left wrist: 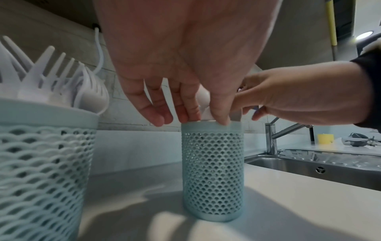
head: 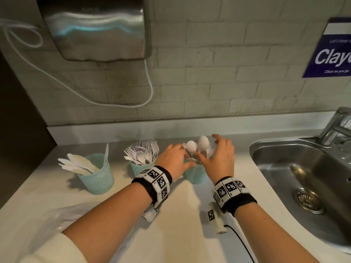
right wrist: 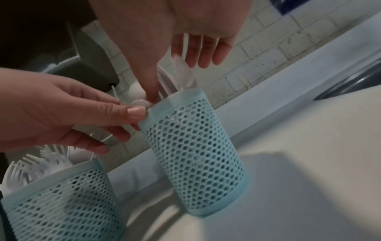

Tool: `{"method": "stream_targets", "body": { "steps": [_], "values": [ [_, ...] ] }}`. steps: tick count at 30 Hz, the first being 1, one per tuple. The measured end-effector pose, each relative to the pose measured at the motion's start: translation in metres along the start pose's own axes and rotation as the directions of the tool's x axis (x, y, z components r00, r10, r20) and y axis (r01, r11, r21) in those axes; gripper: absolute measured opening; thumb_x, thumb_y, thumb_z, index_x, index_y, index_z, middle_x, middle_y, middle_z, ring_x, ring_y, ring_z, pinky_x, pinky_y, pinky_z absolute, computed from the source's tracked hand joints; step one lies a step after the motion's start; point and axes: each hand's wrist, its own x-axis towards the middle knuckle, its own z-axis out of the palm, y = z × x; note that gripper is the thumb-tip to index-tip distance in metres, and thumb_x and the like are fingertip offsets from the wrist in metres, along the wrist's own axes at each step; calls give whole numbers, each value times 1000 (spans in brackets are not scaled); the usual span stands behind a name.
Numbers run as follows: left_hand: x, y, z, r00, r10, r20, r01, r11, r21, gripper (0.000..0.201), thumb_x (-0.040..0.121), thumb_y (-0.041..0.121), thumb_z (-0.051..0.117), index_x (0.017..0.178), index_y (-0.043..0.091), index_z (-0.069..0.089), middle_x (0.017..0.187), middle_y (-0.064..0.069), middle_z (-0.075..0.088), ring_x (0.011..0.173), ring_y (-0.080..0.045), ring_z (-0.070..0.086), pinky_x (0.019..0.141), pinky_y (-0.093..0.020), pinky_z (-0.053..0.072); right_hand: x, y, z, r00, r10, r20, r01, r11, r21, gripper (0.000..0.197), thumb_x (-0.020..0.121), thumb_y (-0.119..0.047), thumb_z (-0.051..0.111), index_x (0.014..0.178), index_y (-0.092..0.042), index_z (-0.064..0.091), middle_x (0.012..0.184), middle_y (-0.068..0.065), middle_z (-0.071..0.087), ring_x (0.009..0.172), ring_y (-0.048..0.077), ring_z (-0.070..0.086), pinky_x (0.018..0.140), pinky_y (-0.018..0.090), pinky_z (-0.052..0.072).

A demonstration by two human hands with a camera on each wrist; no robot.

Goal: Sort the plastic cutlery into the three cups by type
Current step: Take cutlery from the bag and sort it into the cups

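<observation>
Standing upright on the pale counter (head: 180, 215), the spoon cup (head: 195, 174) is framed by both hands, with white plastic spoons (head: 197, 146) rising bowl-up out of it. Its perforated teal wall is seen whole in the left wrist view (left wrist: 212, 171) and in the right wrist view (right wrist: 193, 140), where it appears tilted by the camera angle.

The left hand (head: 173, 158) is placed at the cup's left side; its thumb is pressed against the rim in the right wrist view (right wrist: 51, 112), and the fingertips (left wrist: 183, 115) are lowered onto the rim beside a spoon handle. The fingers are only loosely bent, and nothing is seen clamped in them. The right hand (head: 220, 158) is spread over the cup's right side with its fingers apart and relaxed (right wrist: 202, 48); its thumb is dipped among the spoon handles at the rim, and whether a spoon is pinched there cannot be told.

Just left of the spoon cup, a second teal cup (head: 141, 168) is packed with white forks (head: 142, 151), tines up. Further left, well apart, a third teal cup (head: 96, 176) is filled with white knives (head: 79, 164) that lean out to the left.

To the right, a steel sink (head: 303, 168) with a tap (head: 336, 124) is set into the counter. On the tiled wall behind, a steel hand dryer (head: 95, 27) and a blue sign (head: 330, 52) are mounted.
</observation>
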Motion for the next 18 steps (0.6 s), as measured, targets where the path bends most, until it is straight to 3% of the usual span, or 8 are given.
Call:
{"method": "stream_targets", "body": {
  "steps": [2,5,7,10,12,14,16,18],
  "values": [
    [1,0,1,1000,-3,-1,3,1000,10,37,85,53,58,111,27,62,124,10,53,113,-16,43,90,-33,41,4,1,-4,992,-122,20,120,990,70,70,79,-24,72,139,-28,38,133,3,48,117,20,45,95,37,42],
    [-1,2,0,1000,-10,1,10,1000,22,47,86,53,57,123,24,57,124,8,53,114,-17,43,90,-34,43,3,11,-1,933,-299,200,313,949,-42,58,92,-12,52,144,-31,35,148,-1,41,135,24,38,106,45,38],
    [-3,2,-2,999,-25,23,25,1000,19,47,88,52,55,124,22,56,124,6,53,115,-18,44,92,-35,42,-1,18,1,908,-278,314,334,932,-141,53,94,-10,45,143,-28,38,154,-3,33,144,24,25,114,51,27],
    [-7,1,-9,992,-48,114,46,999,19,47,90,49,53,129,21,54,129,-1,54,120,-22,46,98,-37,39,-4,16,-2,918,-238,317,299,940,-163,51,94,-8,43,143,-21,39,156,-1,28,147,23,18,119,51,11],
    [-17,-2,-19,987,-71,146,75,997,-20,50,91,45,54,136,24,48,135,-2,53,124,-23,48,102,-37,40,-8,2,-6,930,-255,266,295,948,-121,48,89,-5,46,136,-17,47,151,4,37,143,27,25,118,50,13],
    [-36,-8,-32,987,-95,127,106,990,-89,47,91,42,55,135,28,48,134,3,56,119,-19,53,100,-36,43,-15,-16,-7,937,-300,179,316,946,-72,40,83,-4,50,120,-14,60,135,10,53,128,33,41,110,51,30],
    [-60,-19,-46,989,-114,94,127,981,-149,34,90,42,56,123,34,56,123,12,62,104,-13,60,93,-34,48,-29,-39,-6,931,-348,112,354,935,-30,29,80,-8,55,107,-15,64,113,9,58,106,31,46,96,46,39],
    [-89,-33,-61,985,-155,73,165,970,-176,21,88,45,56,108,38,61,106,19,65,88,-6,61,85,-33,51,-47,-62,0,904,-395,165,383,918,98,17,82,-10,60,98,-14,64,98,6,58,95,27,48,88,37,38]
  ]
}}
